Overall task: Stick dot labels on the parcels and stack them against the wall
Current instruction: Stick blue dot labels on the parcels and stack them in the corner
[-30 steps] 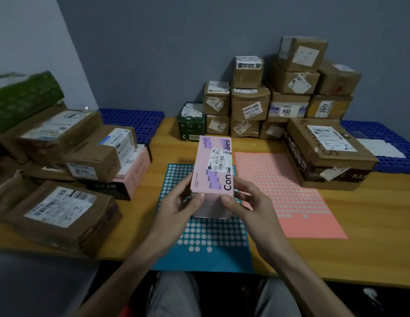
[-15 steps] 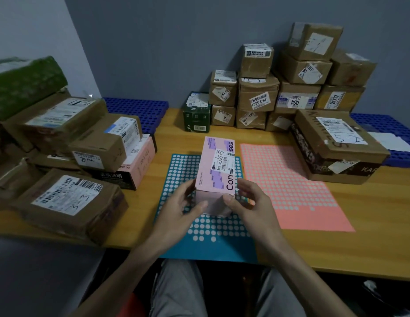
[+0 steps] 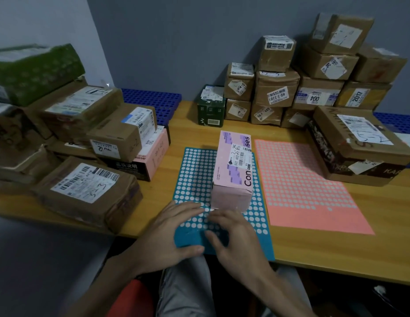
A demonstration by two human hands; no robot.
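A long pink parcel (image 3: 233,170) with a white shipping label lies on the blue dot-label sheet (image 3: 194,179), and neither hand touches it. My left hand (image 3: 174,232) lies flat on the sheet's near edge, fingers straight. Beside it, my right hand (image 3: 233,239) hovers over the same near part of the sheet with bent fingers, its tips at the dots; it is blurred and nothing shows between the fingers. A pink dot-label sheet (image 3: 302,186) lies to the right. Labelled brown parcels (image 3: 277,88) are stacked against the grey back wall.
A pile of brown parcels (image 3: 85,181) fills the left of the wooden table (image 3: 336,248). A large flat brown box (image 3: 359,143) sits at the right, beside the pink sheet. A dark green box (image 3: 209,110) stands at the stack's left end.
The pink parcel has been set down on the blue sheet and both hands have let go of it. The hands have drawn back to the sheet's near edge.
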